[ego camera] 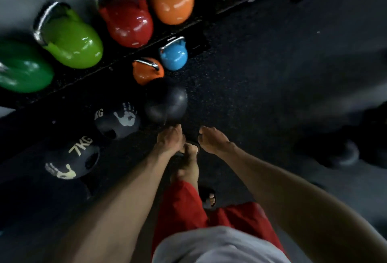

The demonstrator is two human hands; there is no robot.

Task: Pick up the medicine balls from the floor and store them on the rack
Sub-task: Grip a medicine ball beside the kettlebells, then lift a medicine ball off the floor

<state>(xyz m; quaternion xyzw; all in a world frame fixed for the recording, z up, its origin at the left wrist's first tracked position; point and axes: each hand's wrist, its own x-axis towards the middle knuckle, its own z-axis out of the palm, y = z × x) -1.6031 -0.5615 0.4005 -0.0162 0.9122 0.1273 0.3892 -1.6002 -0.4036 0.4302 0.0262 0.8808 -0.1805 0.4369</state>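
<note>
Down on the dark floor (pixel 251 74), below the kettlebells (pixel 125 18), the nearest medicine ball (pixel 166 101) is lying beside the handprint ball (pixel 117 119) and the 7KG ball (pixel 72 161). My left hand (pixel 169 139) and right hand (pixel 211 139) are hanging empty just short of it, fingers loose. I am planning on spreading one palm on each side and cupping low before lifting.

Three dark medicine balls in a diagonal row along the front edge of the long black rack (pixel 69 85).
Farthest: a plain dark grey rubber ball (pixel 167 101), smooth and slightly glossy, with no marking in view. Middle: a black ball with a white handprint (pixel 117 120) and part of a "KG" mark, with a round recess low on its side. Nearest: a black ball marked "7KG" (pixel 72 161) above a pale handprint. The surface beneath the two printed balls is too dark to tell.
</note>
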